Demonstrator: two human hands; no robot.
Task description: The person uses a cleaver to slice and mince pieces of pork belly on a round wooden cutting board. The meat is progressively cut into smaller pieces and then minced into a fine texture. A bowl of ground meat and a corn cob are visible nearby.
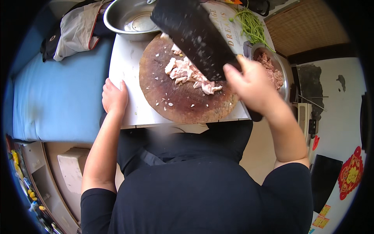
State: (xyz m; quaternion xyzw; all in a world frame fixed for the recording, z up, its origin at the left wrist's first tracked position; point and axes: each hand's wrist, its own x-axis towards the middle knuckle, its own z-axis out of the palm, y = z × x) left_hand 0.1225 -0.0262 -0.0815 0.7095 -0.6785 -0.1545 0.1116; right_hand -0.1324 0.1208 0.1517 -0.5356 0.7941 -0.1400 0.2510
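Observation:
My right hand (pixel 251 84) grips a wide black cleaver (pixel 194 43) by its handle. Bits of food stick to its blade, which slants over the far right of a round wooden chopping board (pixel 183 107). Partly behind the blade lies a heap of pale pink chopped raw meat (pixel 185 71); small white scraps dot the wood around it. At the table's left side my left hand (pixel 115 95) is curled over the edge, its thumb on top, beside the board and apart from the meat. The blade hides part of the board and meat.
A steel basin (pixel 128 23) stands behind the board at left. To the right a metal bowl (pixel 286 84) holds minced meat (pixel 270 68), with long green beans (pixel 251 25) behind it. Left of the white table (pixel 126 58) is a blue couch (pixel 62 97) with clothing (pixel 76 33).

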